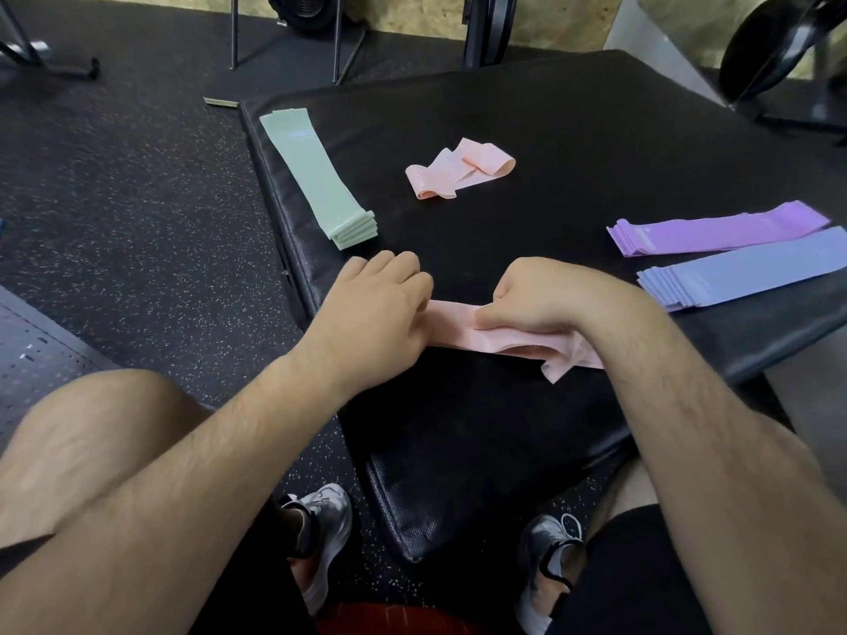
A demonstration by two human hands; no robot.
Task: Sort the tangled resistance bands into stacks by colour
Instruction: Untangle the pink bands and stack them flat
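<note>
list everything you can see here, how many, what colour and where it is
green bands: one neat stack, pale green, left edge of the mat
loose pink bands: one tangled clump, count unclear, pink, far middle of the mat
purple bands: one stack, purple, right side of the mat
blue bands: one stack, lavender-blue, just nearer than the purple bands
near pink bands: a few layers, pink, near edge of the mat
mat: one, black, centre of view
floor: black speckled rubber, around the mat
stand legs: several, dark metal, far floor
shoes: two, grey, bottom of view
left grip: bare hand, over the near pink bands' left end
right grip: bare hand, pinching them mid-length
</note>
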